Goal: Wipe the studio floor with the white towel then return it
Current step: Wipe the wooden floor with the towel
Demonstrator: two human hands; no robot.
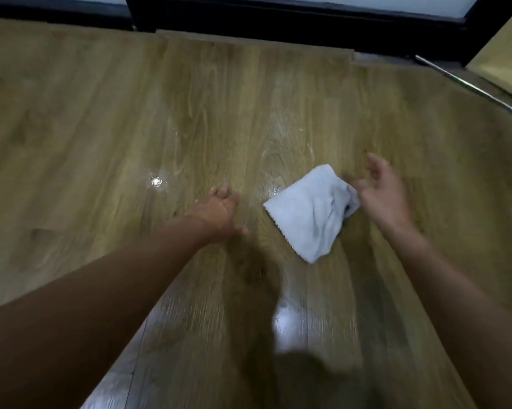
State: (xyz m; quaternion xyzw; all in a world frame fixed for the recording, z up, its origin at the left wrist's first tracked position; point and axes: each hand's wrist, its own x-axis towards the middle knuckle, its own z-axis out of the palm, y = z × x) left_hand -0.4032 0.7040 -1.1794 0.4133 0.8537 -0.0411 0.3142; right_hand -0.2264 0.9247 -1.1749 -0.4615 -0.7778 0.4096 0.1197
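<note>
The white towel (308,212) lies crumpled on the wooden floor (101,119), right of centre. My right hand (380,193) hovers at the towel's right edge with loosely curled fingers; it looks apart from the cloth and holds nothing. My left hand (223,212) rests flat on the floor to the left of the towel, fingers spread, a short gap away from it. A small wet patch (156,182) glistens on the boards further left.
A dark door frame and threshold (278,28) run along the far edge of the floor. A metal rail (470,85) slants down at the far right beside a pale panel (505,54). Bright glare spots (287,323) shine on the near boards.
</note>
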